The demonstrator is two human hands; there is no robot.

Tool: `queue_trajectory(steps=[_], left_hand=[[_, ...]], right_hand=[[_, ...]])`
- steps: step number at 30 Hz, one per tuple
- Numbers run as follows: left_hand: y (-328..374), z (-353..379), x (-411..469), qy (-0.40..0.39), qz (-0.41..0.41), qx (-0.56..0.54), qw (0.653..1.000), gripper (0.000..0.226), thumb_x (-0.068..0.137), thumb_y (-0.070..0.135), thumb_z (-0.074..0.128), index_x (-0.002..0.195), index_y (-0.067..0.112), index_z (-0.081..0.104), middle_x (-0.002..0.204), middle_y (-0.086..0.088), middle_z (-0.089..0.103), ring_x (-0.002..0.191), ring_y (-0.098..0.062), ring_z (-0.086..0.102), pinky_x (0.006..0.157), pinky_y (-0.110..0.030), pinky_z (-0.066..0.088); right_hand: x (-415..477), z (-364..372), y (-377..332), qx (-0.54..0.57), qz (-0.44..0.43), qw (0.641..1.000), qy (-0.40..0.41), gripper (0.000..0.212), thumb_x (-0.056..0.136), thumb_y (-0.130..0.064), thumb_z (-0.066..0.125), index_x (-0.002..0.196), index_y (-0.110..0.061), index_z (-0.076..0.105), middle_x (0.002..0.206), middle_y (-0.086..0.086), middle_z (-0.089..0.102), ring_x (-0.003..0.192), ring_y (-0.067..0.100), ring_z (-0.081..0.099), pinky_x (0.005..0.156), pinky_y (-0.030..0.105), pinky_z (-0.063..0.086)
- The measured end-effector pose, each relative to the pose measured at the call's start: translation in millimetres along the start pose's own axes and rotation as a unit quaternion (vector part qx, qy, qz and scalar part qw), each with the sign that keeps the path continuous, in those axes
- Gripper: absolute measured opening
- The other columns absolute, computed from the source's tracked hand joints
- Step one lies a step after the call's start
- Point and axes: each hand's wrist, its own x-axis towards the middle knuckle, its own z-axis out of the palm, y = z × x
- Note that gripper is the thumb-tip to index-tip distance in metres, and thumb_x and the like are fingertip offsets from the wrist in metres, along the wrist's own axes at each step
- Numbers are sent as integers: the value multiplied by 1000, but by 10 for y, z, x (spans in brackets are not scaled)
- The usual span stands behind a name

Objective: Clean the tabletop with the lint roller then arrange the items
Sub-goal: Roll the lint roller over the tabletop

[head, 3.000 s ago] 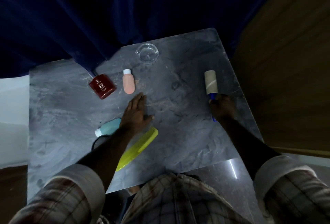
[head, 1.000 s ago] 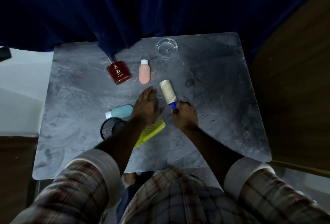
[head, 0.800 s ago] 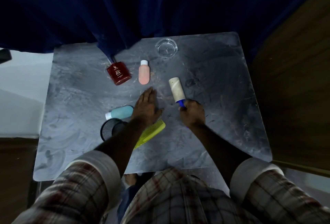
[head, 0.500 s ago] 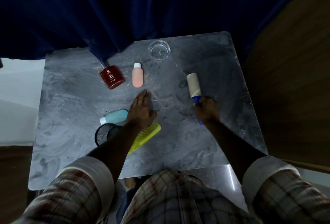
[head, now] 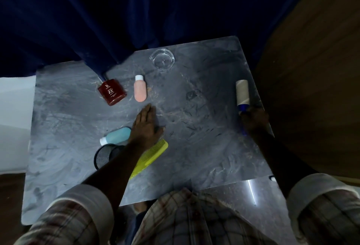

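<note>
My right hand (head: 255,120) grips the blue handle of the lint roller (head: 242,92), whose beige roll lies on the grey marble tabletop (head: 194,147) near its right edge. My left hand (head: 145,125) rests flat on the tabletop's middle, fingers straight. Around it lie a teal bottle (head: 116,136), a black mesh cup (head: 103,156) on its side and a yellow-green comb (head: 151,157), each partly under my left forearm. Farther back are a dark red perfume bottle (head: 112,92), a pink bottle (head: 140,89) and a clear glass dish (head: 162,60).
A dark blue curtain (head: 136,20) hangs along the table's far edge and drapes onto its back left. A brown wooden surface (head: 311,69) borders the table's right side. A glossy floor (head: 233,192) shows below the near edge.
My right hand has swept the lint roller from beside my left hand across to the table's right edge. My left hand has stayed flat in place.
</note>
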Motion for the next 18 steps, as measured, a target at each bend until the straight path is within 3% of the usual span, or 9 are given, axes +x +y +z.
queue_trajectory(steps=[8,10,15,18], left_hand=[[12,-24,-6,1,1,-7,1000,104,86,74,35,167,9,24,174,-14,23,159,-38,26,129,-53,27],[14,-28,-4,-2,0,-5,1000,104,86,74,34,167,9,23,175,-14,22,159,-37,25,129,-52,27],[17,-46,9,-4,1,-1,1000,106,85,75,32,167,9,22,175,-13,20,159,-37,24,130,-51,25],[1,-46,11,-7,0,-1,1000,106,85,76,32,168,11,20,176,-12,19,160,-37,23,129,-52,26]], right_hand=[[84,-164,212,14,78,997,1,42,94,-32,67,120,1,69,123,31,65,119,46,61,99,45,48],[81,-165,252,17,77,997,2,46,94,-38,63,119,1,69,123,32,63,119,47,59,100,46,47],[77,-146,223,13,73,997,2,39,94,-27,70,118,3,68,122,35,62,120,49,58,102,51,46],[34,-111,123,10,30,999,-2,41,93,-32,68,112,5,69,116,33,66,113,46,64,96,45,49]])
